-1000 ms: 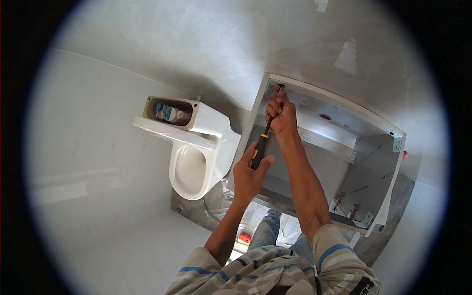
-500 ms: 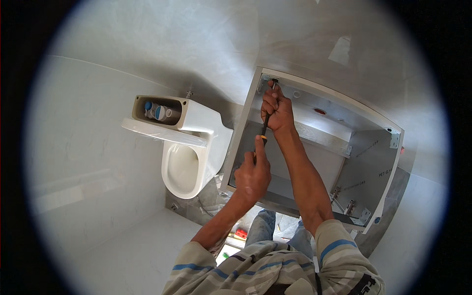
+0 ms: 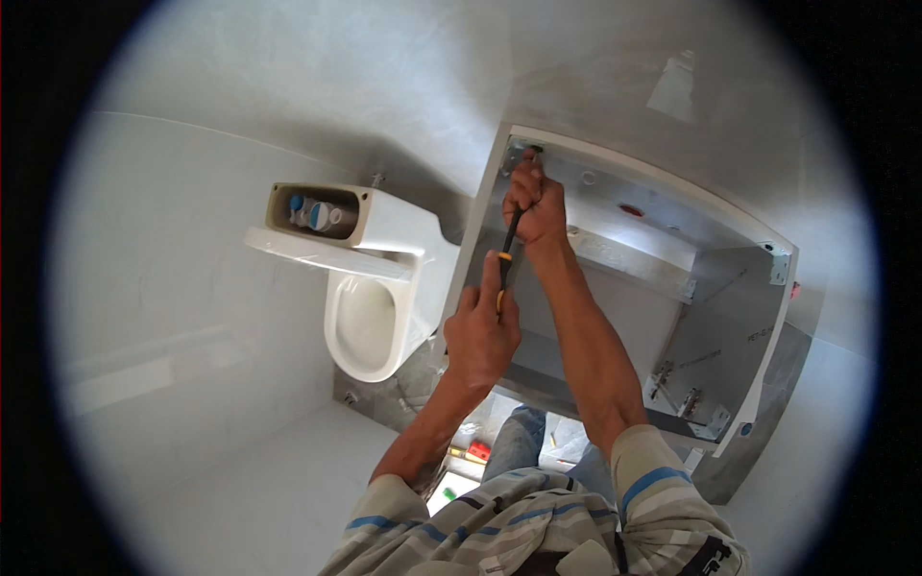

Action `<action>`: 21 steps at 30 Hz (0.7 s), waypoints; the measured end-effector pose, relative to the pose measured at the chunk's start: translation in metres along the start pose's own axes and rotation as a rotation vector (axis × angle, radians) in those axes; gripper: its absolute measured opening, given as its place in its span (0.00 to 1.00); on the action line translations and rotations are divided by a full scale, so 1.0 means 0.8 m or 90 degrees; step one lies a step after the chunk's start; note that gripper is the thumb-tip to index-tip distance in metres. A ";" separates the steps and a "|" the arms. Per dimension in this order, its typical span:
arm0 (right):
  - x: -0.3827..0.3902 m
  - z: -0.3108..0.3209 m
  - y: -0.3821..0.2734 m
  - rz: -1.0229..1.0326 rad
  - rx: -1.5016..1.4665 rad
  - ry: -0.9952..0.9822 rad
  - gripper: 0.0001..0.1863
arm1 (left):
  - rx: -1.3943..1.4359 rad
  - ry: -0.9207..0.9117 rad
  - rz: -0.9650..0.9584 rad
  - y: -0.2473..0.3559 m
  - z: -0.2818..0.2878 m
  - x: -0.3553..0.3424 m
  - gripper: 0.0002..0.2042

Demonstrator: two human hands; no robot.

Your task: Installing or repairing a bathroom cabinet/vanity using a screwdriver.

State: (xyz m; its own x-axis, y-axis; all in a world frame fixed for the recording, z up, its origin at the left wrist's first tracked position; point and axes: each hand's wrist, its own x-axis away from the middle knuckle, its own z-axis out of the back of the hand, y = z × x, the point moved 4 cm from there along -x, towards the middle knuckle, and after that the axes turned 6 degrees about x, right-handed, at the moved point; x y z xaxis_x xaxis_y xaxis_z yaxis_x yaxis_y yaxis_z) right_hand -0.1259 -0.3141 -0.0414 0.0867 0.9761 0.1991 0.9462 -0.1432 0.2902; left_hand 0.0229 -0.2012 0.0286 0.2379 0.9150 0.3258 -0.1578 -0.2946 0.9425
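Observation:
My left hand (image 3: pixel 482 338) is wrapped round the black and yellow handle of a screwdriver (image 3: pixel 505 259), its index finger stretched along the handle. Farther up, my right hand (image 3: pixel 540 209) closes its fingers about the dark shaft, close to the far left corner of an open vanity cabinet (image 3: pixel 735 312). In that corner sits a metal bracket (image 3: pixel 514 159). The screwdriver's tip and whatever it meets are hidden by my right fingers. My right forearm crosses over the cabinet's open inside.
To the left stands a white toilet (image 3: pixel 432 259), its tank uncovered with blue and white fittings (image 3: pixel 319 217) inside. Another bracket (image 3: pixel 778 269) is in the cabinet's far right corner, and hinges (image 3: pixel 690 401) near its front right. A red object (image 3: pixel 478 450) lies on the floor by my legs.
My left hand has shifted slightly left with the screwdriver's handle, and its wrist has turned so more of the handle shows. My right hand stays at the corner. The view has shifted a little.

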 end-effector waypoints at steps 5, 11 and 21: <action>-0.006 0.005 -0.009 0.016 0.020 -0.071 0.09 | -0.393 -0.014 -0.355 0.024 -0.005 -0.002 0.24; -0.005 0.004 -0.005 0.021 -0.003 -0.045 0.09 | 0.498 -0.090 0.246 0.009 -0.007 0.007 0.20; -0.015 0.012 -0.025 -0.003 0.008 -0.072 0.10 | -0.576 0.063 -0.377 0.015 -0.023 0.004 0.28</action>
